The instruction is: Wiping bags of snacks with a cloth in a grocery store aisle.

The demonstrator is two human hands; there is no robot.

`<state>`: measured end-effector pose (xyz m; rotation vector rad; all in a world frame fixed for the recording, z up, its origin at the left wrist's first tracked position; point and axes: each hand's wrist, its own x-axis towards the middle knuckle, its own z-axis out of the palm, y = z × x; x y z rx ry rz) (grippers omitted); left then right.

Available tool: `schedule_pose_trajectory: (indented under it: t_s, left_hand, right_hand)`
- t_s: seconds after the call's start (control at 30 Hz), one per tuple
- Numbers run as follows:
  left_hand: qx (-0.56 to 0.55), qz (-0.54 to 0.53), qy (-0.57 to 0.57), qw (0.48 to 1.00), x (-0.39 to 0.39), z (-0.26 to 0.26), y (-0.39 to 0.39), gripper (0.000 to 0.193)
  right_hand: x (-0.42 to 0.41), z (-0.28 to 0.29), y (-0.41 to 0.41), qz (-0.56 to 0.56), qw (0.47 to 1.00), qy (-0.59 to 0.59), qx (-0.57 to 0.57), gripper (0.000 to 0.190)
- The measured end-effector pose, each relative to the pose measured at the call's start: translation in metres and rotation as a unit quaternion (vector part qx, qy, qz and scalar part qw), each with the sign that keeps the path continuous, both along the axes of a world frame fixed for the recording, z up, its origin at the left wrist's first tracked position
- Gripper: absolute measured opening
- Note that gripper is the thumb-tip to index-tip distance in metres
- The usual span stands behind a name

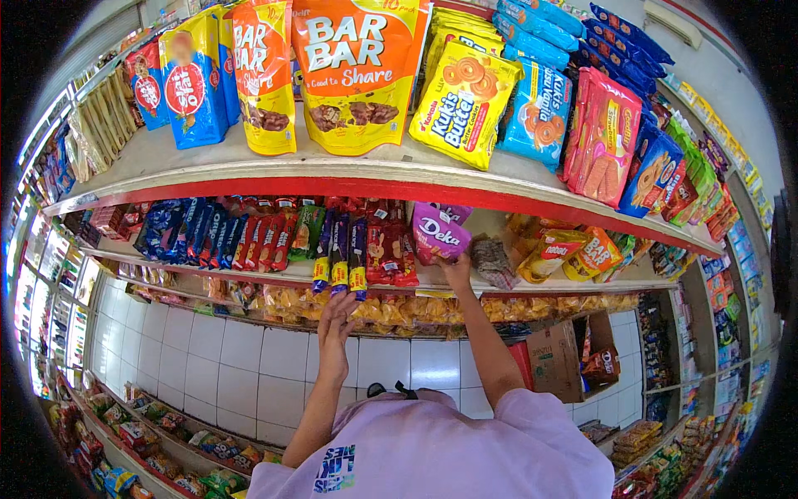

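Observation:
My right hand [457, 269] is on the lower edge of a purple Deka snack pack [439, 234], which stands on the middle shelf with another purple pack behind it. My left hand [337, 316] is raised at the shelf's front edge, its fingertips by the lower ends of several slim purple-and-yellow snack packs [339, 252]; whether it touches them I cannot tell. Red snack packs [391, 252] lie between the two hands. Just right of my right hand a crumpled greyish cloth or bag [492, 262] rests on the shelf.
The upper shelf's red edge [374, 187] overhangs the middle one and bears large pouches and biscuit packs. Yellow snack bags [411, 309] fill a lower shelf. An open cardboard box [555, 362] with packs inside stands on the tiled floor at the right. More stocked shelves lie behind me.

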<state>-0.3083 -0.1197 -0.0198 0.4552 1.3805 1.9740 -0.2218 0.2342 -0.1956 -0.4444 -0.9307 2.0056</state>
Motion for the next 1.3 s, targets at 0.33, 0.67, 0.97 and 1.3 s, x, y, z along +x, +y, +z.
schedule_pose_trajectory:
  t_s: [0.33,0.67,0.97,1.3]
  left_hand:
    - [-0.003,-0.012,-0.027,1.0,0.005,0.001,0.007,0.038]
    - [-0.012,-0.027,-0.03,0.999,0.018,0.002,0.018,0.038]
    - [-0.031,-0.087,-0.008,0.996,0.043,0.001,0.056,0.039]
    - [-0.075,-0.206,0.01,0.976,0.144,0.003,0.145,0.04]
  right_hand:
    - [-0.012,-0.004,-0.015,-0.043,0.996,0.008,0.075,0.035]
    - [-0.002,-0.015,0.012,0.032,0.975,0.163,-0.146,0.047]
    - [0.019,0.003,-0.003,-0.045,0.986,0.135,-0.083,0.051]
    - [0.217,0.078,-0.048,-0.313,0.823,-0.328,0.343,0.045]
